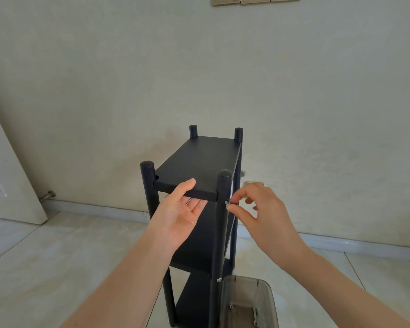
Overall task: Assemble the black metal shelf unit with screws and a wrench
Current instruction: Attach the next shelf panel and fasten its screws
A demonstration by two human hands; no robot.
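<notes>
From the head camera, your left hand (184,209) reaches palm-up under the top board of the tall black metal shelf unit (199,162), which stands on the pale tiled floor (57,256); the thumb lies on the board's front edge and the straight fingers support it from below. Your right hand (258,209) pinches a small silver screw (227,203) between thumb and forefinger at the near right post, just under the board. A smoky translucent plastic box (246,301) sits beside the shelf's base.
</notes>
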